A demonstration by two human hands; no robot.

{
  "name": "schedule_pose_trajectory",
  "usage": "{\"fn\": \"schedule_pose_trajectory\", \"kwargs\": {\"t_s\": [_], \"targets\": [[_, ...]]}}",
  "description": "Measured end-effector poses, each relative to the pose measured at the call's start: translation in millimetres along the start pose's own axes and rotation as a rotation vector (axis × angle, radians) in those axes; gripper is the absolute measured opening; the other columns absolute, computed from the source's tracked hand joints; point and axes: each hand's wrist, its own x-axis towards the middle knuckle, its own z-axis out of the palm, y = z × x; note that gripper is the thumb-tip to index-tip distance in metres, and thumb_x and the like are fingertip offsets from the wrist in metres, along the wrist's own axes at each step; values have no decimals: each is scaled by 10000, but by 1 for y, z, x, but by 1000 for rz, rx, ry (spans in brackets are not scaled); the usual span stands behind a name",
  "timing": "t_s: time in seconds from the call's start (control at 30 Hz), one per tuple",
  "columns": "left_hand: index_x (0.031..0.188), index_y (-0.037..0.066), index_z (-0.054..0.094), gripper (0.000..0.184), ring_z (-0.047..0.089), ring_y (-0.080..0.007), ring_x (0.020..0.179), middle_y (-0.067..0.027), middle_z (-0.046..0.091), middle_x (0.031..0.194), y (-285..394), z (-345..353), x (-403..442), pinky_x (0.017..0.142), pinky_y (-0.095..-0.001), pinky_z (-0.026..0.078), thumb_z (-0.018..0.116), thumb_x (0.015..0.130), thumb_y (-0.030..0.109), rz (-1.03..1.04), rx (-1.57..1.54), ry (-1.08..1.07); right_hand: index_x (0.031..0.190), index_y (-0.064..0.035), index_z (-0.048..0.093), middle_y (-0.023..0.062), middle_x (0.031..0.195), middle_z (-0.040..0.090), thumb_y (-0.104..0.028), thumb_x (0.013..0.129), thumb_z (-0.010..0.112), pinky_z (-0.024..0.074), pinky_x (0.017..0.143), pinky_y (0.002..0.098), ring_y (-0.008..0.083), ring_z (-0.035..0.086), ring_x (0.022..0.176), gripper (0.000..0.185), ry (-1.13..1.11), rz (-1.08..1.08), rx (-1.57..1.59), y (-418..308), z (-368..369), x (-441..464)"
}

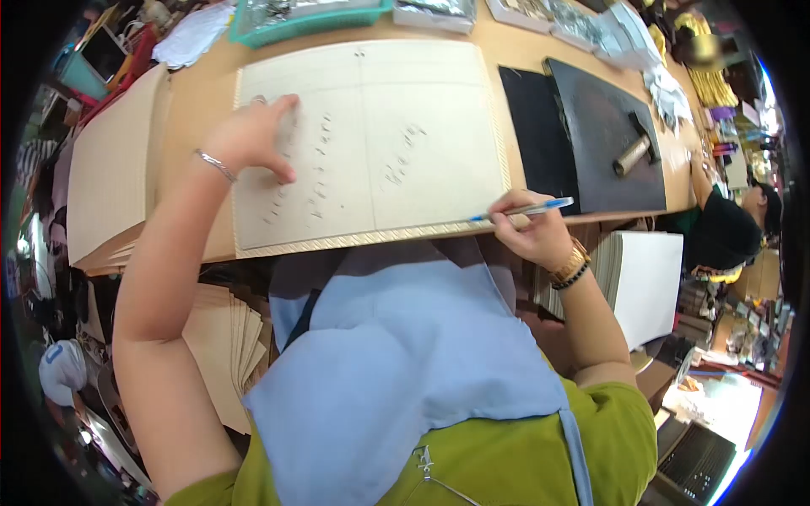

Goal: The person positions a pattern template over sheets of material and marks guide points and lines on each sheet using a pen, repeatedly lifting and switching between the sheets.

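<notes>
A large cream sheet or board [430, 101] with a patterned edge lies on the table before me. It bears handwritten pencil-like words, ruled lines and a small mark near the top. My left hand [253, 139] rests over its left side, thumb and forefinger spread apart, covering part of the writing. At the lower right corner, my right hand [536, 229] grips a blue-and-clear ballpoint pen [550, 205], its tip pointing left close to the sheet's bottom edge. Whether the tip touches the sheet, I cannot tell.
On the right, a hammer [639, 150] lies on a dark slab [603, 110], beside black material [531, 126]. Stacked cream boards [114, 169] stand at left. A green basket [321, 21] and boxes of small parts [434, 15] line the back. Another person [730, 223] is at far right.
</notes>
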Motion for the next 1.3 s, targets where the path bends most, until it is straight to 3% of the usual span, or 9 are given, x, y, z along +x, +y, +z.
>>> {"fn": "schedule_pose_trajectory", "kwargs": {"t_s": [0.07,0.13,0.2,0.27,0.33,0.47,0.57,0.97,1.3], "targets": [[1453,153,333,1211,598,-408,1087,-280,523,1253,-1,1,-1,916,-436,509,943,433,388,14,-12,19,798,10,623,50,666,608,-28,804,620,457,574,247,99,559,612,39,-11,71,-67,11,-17,6],[1451,153,336,1227,596,-407,1092,-271,518,1254,-1,0,-1,906,-431,517,946,419,416,23,-15,5,813,18,628,34,754,629,-20,813,603,451,608,221,92,576,665,46,-45,271,99,3,-34,20],[1453,157,335,1231,593,-403,1100,-267,507,1271,-3,1,2,904,-435,520,947,419,426,32,-16,-9,926,25,659,62,850,666,-25,847,606,492,670,226,106,625,761,107,66,84,433,14,-39,50],[1458,164,327,1220,575,-408,1120,-266,488,1296,5,-7,-2,945,-422,495,945,428,379,-24,-28,-59,1045,28,663,93,961,688,-68,883,619,523,745,240,130,658,868,193,246,86,631,4,-19,97],[1456,167,328,1211,567,-409,1129,-268,477,1310,8,-13,-7,961,-416,484,945,432,357,-50,-35,-70,1068,40,667,91,970,703,-137,902,636,539,770,254,152,674,899,244,197,-17,476,8,1,151],[1460,171,329,1221,585,-381,1123,-264,456,1331,2,0,-1,909,-449,516,940,432,417,-32,2,-44,943,-1,687,74,782,702,-214,833,675,523,687,275,137,652,716,240,265,-170,190,43,58,253],[1455,172,340,1212,583,-390,1118,-277,460,1317,4,-5,-5,930,-429,505,943,429,402,-32,-18,-50,864,-27,655,81,707,664,-264,793,654,510,673,291,150,633,671,248,266,-78,75,38,79,283],[1450,166,340,1223,597,-400,1071,-267,485,1260,4,-2,-3,911,-418,512,949,417,405,-47,-6,-44,857,-2,628,112,672,651,-228,810,630,521,664,317,204,641,625,230,199,-147,-157,12,82,281],[1441,159,350,1214,601,-400,1074,-265,486,1269,7,-6,-5,914,-419,513,951,412,396,-49,-16,-51,857,-5,632,127,681,656,-232,813,616,526,672,333,232,656,650,232,156,-137,-171,10,82,280]]}}
